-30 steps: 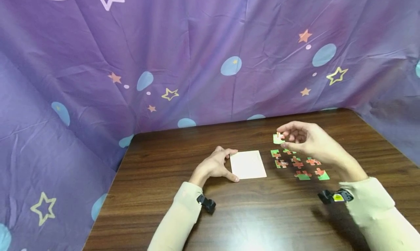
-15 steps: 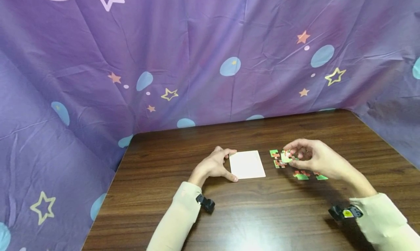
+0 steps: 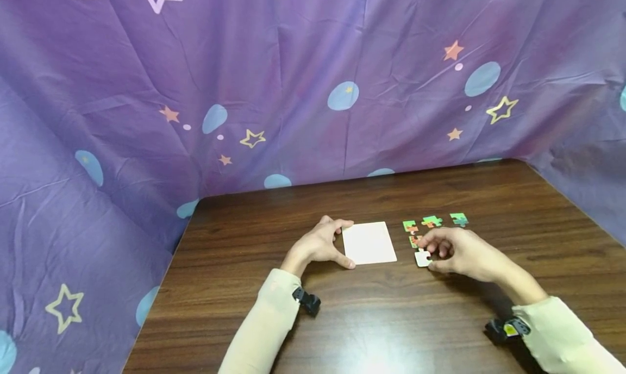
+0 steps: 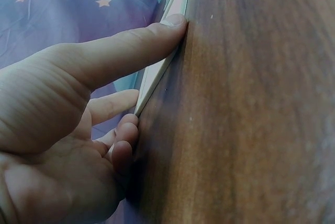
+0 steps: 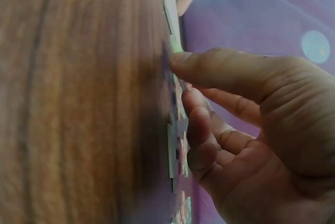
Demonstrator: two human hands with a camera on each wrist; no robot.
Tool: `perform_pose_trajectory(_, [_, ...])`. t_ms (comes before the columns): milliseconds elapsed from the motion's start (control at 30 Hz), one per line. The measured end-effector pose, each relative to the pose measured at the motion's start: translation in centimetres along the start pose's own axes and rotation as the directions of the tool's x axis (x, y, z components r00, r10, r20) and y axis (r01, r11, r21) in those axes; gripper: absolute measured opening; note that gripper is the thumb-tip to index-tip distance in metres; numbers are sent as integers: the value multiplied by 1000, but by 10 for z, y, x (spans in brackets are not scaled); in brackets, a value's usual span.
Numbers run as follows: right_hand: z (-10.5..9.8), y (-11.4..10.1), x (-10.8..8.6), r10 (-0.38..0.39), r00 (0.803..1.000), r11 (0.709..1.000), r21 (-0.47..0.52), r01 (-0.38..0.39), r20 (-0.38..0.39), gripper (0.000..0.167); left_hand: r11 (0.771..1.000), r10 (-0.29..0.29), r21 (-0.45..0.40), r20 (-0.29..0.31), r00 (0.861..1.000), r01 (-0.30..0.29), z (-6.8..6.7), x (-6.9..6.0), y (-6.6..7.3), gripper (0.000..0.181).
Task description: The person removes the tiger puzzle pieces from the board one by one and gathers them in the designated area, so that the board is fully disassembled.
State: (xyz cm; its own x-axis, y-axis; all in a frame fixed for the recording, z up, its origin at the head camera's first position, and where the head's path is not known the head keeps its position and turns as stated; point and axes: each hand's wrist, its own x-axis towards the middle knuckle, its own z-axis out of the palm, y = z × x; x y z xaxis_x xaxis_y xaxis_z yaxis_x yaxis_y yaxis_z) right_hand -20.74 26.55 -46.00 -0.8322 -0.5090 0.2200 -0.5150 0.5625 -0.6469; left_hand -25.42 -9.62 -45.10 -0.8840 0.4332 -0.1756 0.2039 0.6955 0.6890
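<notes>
A square white board [image 3: 370, 243] lies flat on the table. My left hand [image 3: 318, 244] rests at its left side, the straight thumb at the near corner and the index finger at the far one; the left wrist view shows the thumb [image 4: 152, 43] touching its edge. To the right of the board, my right hand [image 3: 462, 254] pinches a jigsaw puzzle piece [image 3: 421, 259] between thumb and fingers, low over the table. That piece looks pale, its picture washed out by glare. Whether it touches the table I cannot tell.
Beyond the right hand lie green and red puzzle pieces: one [image 3: 409, 226] near the board, another [image 3: 432, 221] beside it, a third [image 3: 458, 219] farther right. A piece [image 3: 414, 241] is partly covered by the fingers. A purple curtain [image 3: 303, 135] hangs behind the wooden table [image 3: 235, 243].
My right hand, holding the puzzle piece, has come from the far side of the loose pieces to their near side. My left hand has stayed at the white board.
</notes>
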Motion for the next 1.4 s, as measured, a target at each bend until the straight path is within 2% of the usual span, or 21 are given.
perform_pose_trajectory(167, [0,-3,2,44,999,997,-71,-43,9,41,1000,-5,4,-5,1000,5,-3,1,1,106])
perform_pose_trajectory(367, [1,-4,3,59,998,994,-90,-58,7,42,1000,-17,-2,-2,1000,17,-3,0,1,106])
perform_pose_trajectory(733, [4,-2,-1,44,999,996,-81,-44,0,41,999,-25,-22,0,1000,25,-2,-1,1,106])
perform_pose_trajectory(1100, [7,-6,1,5,1000,992,-126,-4,9,42,999,-16,-34,-5,1000,16,-4,-6,-4,107])
perform_pose_trajectory(1400, [3,-4,-3,10,1000,988,-155,-13,-15,43,1000,-10,-10,-5,1000,10,1,0,0,107])
